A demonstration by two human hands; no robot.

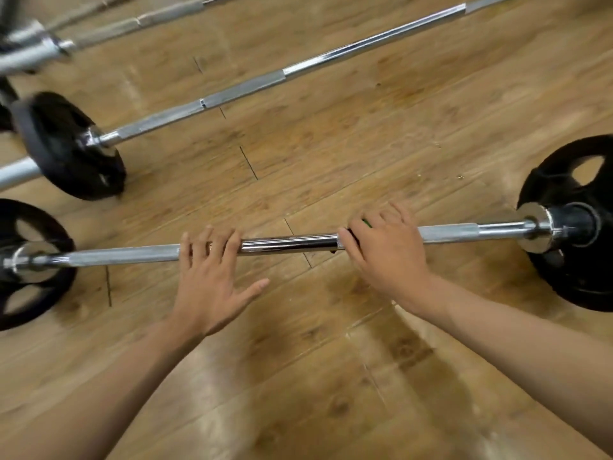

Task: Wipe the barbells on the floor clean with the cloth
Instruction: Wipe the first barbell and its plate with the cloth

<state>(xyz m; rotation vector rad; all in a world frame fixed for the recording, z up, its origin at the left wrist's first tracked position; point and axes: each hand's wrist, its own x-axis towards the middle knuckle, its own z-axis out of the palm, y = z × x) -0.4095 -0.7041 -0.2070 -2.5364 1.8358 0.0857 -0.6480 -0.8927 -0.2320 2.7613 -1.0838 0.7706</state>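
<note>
**While Wiping the Near Bar: Roll, Slip, Missed Steel**

Though mostly covered, shows as a green sliver: the cloth (366,223), pinned under the curled fingers (391,214) of the right hand (388,257) and clamped with them round the shaft of the near barbell (292,244). Rests the left hand (209,290) on the same shaft, its fingers straight and slightly apart over the steel, thumb splayed back from them, gripping nothing. Between the two sets of fingertips, a bare polished stretch.

Judged from here:
- Could roll away from the fingers across the smooth wooden floor (331,144) under a hard stroke, with only flat left fingers as a brake.
- Might snag the cloth on the knurling just outside the right fingers, or drag it out of the grip.
- Could knock knuckles on the plate (564,287) well beyond the right fingers at the end of a long sweep.
- Would likely miss the underside without turning the bar.

Hard to tell:
- Size of the cloth, and whether wrapped right round or only laid on top.
- Cut off by the frame: the second barbell (232,91) out past the fingertips, and more bars beyond it.
- Blurred throughout, so no judging dirt on any of them.
</note>
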